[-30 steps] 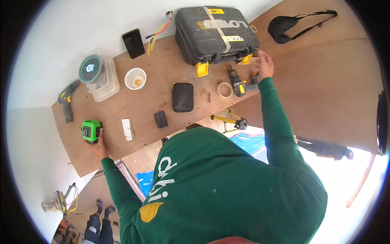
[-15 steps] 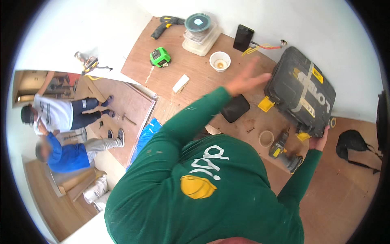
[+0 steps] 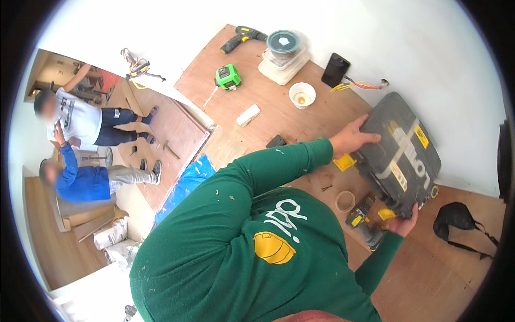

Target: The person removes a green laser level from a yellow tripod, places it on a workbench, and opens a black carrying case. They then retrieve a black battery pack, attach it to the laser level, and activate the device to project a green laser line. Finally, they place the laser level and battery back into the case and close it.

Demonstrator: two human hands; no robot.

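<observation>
A dark grey plastic tool case (image 3: 405, 145) with yellow latches leans near the wall on the right, its lid toward me. My left hand (image 3: 354, 137) holds its left upper edge, thumb on the lid and the other fingers partly hidden. At the lower right corner, my right hand (image 3: 405, 221) grips the case close to a yellow latch (image 3: 385, 214). Another yellow latch (image 3: 344, 162) sticks out below my left hand. Under the case's lower edge lies a black and yellow cordless drill (image 3: 365, 220), beside a roll of tape (image 3: 345, 201).
On the wooden worktop (image 3: 214, 70) are a green laser level (image 3: 227, 78), another drill (image 3: 241, 38), stacked plastic containers (image 3: 283, 53), a white cup (image 3: 302, 95) and a phone (image 3: 336, 70). Wires (image 3: 365, 84) stick out of the wall. A black bag (image 3: 456, 222) lies at right. Two people stand at left.
My left hand, spread in the air beside the case before, has come down and now grips its edge. The case sits slightly lower in view. My right hand keeps its hold.
</observation>
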